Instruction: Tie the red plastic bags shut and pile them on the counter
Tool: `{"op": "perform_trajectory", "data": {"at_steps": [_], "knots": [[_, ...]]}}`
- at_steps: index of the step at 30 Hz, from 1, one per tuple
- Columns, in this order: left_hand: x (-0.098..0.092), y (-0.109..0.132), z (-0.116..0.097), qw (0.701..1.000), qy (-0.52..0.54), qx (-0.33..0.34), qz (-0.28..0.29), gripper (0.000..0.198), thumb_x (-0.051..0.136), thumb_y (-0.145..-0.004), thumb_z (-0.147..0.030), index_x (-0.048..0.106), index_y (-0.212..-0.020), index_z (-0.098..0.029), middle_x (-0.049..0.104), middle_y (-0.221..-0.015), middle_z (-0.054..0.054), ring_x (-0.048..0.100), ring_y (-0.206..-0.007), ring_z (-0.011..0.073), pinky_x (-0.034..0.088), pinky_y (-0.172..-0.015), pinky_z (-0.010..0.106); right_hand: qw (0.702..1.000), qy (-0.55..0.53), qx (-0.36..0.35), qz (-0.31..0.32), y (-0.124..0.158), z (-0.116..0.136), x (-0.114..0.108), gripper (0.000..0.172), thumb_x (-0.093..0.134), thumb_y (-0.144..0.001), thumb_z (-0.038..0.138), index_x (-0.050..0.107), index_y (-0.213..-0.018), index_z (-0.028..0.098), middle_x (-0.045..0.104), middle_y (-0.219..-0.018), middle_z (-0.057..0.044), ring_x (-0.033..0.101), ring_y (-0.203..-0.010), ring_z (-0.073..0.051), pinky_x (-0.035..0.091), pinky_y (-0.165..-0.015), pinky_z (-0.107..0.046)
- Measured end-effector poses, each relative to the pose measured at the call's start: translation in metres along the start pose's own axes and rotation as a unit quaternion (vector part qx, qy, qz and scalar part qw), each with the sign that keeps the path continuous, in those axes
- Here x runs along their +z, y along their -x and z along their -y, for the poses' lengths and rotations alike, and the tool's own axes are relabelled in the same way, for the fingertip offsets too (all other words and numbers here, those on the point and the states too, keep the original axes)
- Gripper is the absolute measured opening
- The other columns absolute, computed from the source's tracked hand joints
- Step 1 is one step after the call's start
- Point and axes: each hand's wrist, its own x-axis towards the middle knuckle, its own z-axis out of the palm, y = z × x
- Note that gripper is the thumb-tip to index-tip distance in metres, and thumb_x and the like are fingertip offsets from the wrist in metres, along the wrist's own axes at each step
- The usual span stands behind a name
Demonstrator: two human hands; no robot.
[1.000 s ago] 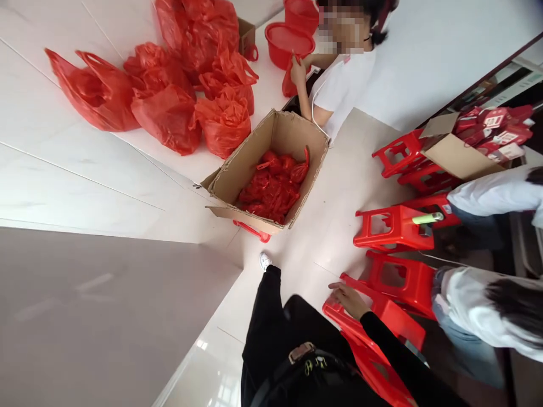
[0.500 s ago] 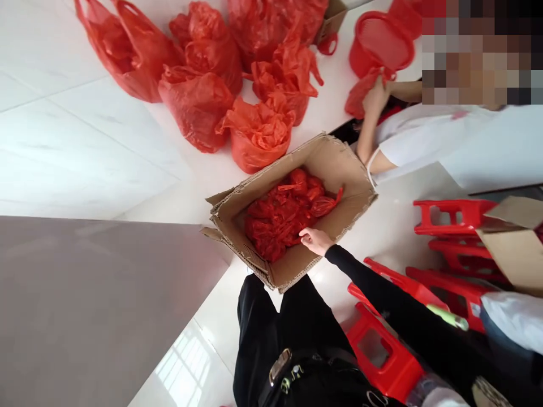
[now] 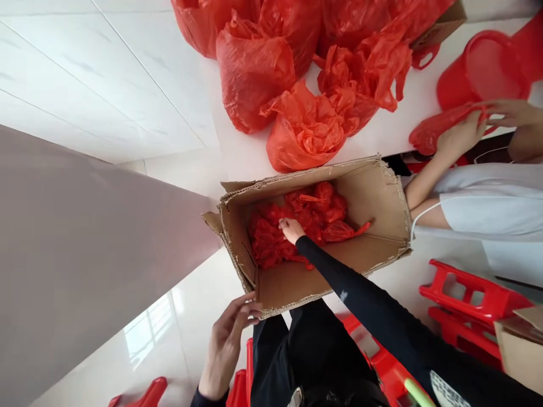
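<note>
An open cardboard box point(image 3: 373, 186) stands before my legs, with a heap of small knotted red plastic bags point(image 3: 271, 249) at its bottom. Inside it, above the left part of the heap, is my right hand point(image 3: 292, 230). Its fingers are curled together, and whatever they pinch cannot be made out against the red plastic. My left hand point(image 3: 231, 330) is at the near left corner of the box, its fingers bent over the cardboard rim.
Large filled red bags point(image 3: 258, 79) crowd the white surface beyond the box. At right, a co-worker's hands point(image 3: 462, 133) handle a red bag beside a red bucket point(image 3: 483, 73). Red stools point(image 3: 475, 294) stand at lower right; a grey panel point(image 3: 106, 254) borders the left.
My right hand has moved from the near side of the box leftward over the heap. My left hand has come into view at the box corner. The camera view has shifted.
</note>
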Motion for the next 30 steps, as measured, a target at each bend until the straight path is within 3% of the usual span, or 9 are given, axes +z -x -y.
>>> {"op": "perform_trajectory", "data": {"at_steps": [5, 8, 9, 11, 17, 21, 24, 28, 30], "knots": [[0.071, -0.050, -0.022, 0.950, 0.228, -0.181, 0.114, 0.043, 0.055, -0.092, -0.047, 0.066, -0.107, -0.008, 0.074, -0.087, 0.014, 0.071, -0.077, 0.0272, 0.059, -0.068, 0.039, 0.990, -0.001, -0.118, 0.077, 0.101, 0.029, -0.030, 0.032, 0.048, -0.098, 0.034, 0.066, -0.076, 0.018, 0.064, -0.069, 0.003, 0.063, -0.068, -0.012, 0.047, -0.068, -0.023], [0.103, -0.069, -0.021, 0.921, 0.310, -0.214, 0.101, 0.025, 0.054, -0.094, -0.033, 0.064, -0.084, -0.011, 0.067, -0.065, 0.007, 0.068, -0.061, 0.0216, 0.057, -0.059, 0.033, 0.962, -0.092, -0.109, 0.231, 0.131, 0.019, -0.051, 0.032, 0.069, -0.085, 0.043, 0.067, -0.064, 0.019, 0.064, -0.057, 0.003, 0.058, -0.055, -0.012, 0.044, -0.059, -0.023], [0.109, -0.073, -0.019, 0.921, 0.325, -0.201, 0.078, 0.022, 0.052, -0.095, -0.027, 0.061, -0.080, -0.013, 0.064, -0.061, 0.004, 0.067, -0.058, 0.0190, 0.056, -0.057, 0.030, 0.958, -0.142, -0.051, 0.246, 0.125, 0.011, -0.059, 0.036, 0.073, -0.081, 0.047, 0.066, -0.062, 0.018, 0.062, -0.052, 0.003, 0.056, -0.050, -0.012, 0.043, -0.055, -0.023], [0.113, -0.077, -0.010, 0.924, 0.337, -0.174, 0.045, 0.023, 0.046, -0.097, -0.021, 0.057, -0.078, -0.016, 0.059, -0.056, 0.000, 0.063, -0.054, 0.0143, 0.054, -0.054, 0.025, 0.955, -0.231, 0.079, 0.171, 0.091, -0.008, -0.076, 0.045, 0.069, -0.081, 0.057, 0.067, -0.065, 0.016, 0.057, -0.046, 0.003, 0.052, -0.042, -0.011, 0.041, -0.047, -0.023], [0.109, -0.084, 0.022, 0.923, 0.355, -0.148, 0.005, 0.019, 0.056, -0.092, -0.033, 0.057, -0.080, -0.019, 0.023, -0.041, -0.012, 0.015, -0.030, 0.0052, 0.015, -0.028, 0.017, 0.940, -0.293, 0.172, 0.014, -0.067, -0.049, -0.104, 0.031, 0.055, -0.098, 0.043, 0.064, -0.101, 0.013, 0.067, -0.086, -0.002, 0.063, -0.066, -0.011, 0.054, -0.062, -0.027], [0.110, -0.096, 0.025, 0.926, 0.351, -0.141, 0.004, 0.023, 0.070, -0.082, -0.038, 0.064, -0.093, -0.019, 0.021, -0.041, -0.013, 0.012, -0.034, 0.0055, 0.012, -0.030, 0.018, 0.941, -0.279, 0.192, -0.024, -0.104, -0.055, -0.101, 0.028, 0.058, -0.097, 0.035, 0.060, -0.118, 0.016, 0.065, -0.113, -0.007, 0.066, -0.091, -0.018, 0.058, -0.077, -0.036], [0.112, -0.112, 0.015, 0.926, 0.349, -0.145, 0.022, 0.030, 0.071, -0.080, -0.043, 0.066, -0.096, -0.017, 0.022, -0.040, -0.014, 0.012, -0.034, 0.0054, 0.012, -0.031, 0.018, 0.950, -0.252, 0.183, -0.026, -0.080, -0.054, -0.095, 0.028, 0.057, -0.097, 0.036, 0.060, -0.115, 0.015, 0.065, -0.106, -0.006, 0.065, -0.083, -0.016, 0.058, -0.072, -0.033], [0.126, -0.134, 0.005, 0.927, 0.319, -0.183, 0.071, 0.041, 0.068, -0.080, -0.053, 0.068, -0.090, -0.013, 0.021, -0.037, -0.013, 0.012, -0.032, 0.0050, 0.009, -0.032, 0.019, 0.974, -0.195, 0.112, 0.019, 0.004, -0.043, -0.075, 0.029, 0.048, -0.100, 0.035, 0.061, -0.086, 0.014, 0.055, -0.062, 0.005, 0.046, -0.046, -0.008, 0.039, -0.047, -0.021], [0.137, -0.142, 0.007, 0.930, 0.304, -0.192, 0.082, 0.041, 0.071, -0.078, -0.053, 0.068, -0.085, -0.012, 0.025, -0.037, -0.013, 0.015, -0.030, 0.0050, 0.010, -0.031, 0.020, 0.982, -0.162, 0.057, 0.078, 0.048, -0.037, -0.062, 0.028, 0.057, -0.095, 0.031, 0.059, -0.071, 0.016, 0.050, -0.051, 0.007, 0.043, -0.043, -0.007, 0.033, -0.046, -0.020]]}}
